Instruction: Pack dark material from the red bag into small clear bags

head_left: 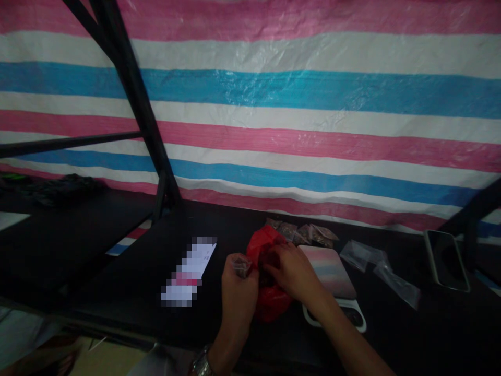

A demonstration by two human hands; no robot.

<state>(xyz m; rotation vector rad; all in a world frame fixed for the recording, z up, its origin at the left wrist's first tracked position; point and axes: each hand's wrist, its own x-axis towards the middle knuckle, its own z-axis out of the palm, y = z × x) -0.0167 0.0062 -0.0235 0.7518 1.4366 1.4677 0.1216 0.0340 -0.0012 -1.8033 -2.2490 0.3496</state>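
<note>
Red bag (263, 245) between the hands, black table (129, 271) beneath, and beyond them a tarp (305, 89) striped pink, white, blue.

One red bag (270, 271) (two hands (238, 290)).

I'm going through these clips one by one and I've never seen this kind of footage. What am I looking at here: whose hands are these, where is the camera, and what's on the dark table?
There is no machine here. The single picture comes from a camera worn on a person's head, looking forward and down at their own two bare hands.

The left hand pinches a small clear pouch between its fingers. The right hand reaches into a red plastic bag that sits between the hands.

They work over a dark table in front of a pink, white and blue striped tarp. Beside the right hand lies a small flat scale, apparently for weighing. Behind the bag lie several filled small pouches, and to the right some empty clear pouches and a phone. A blurred-out paper lies to the left.
</note>
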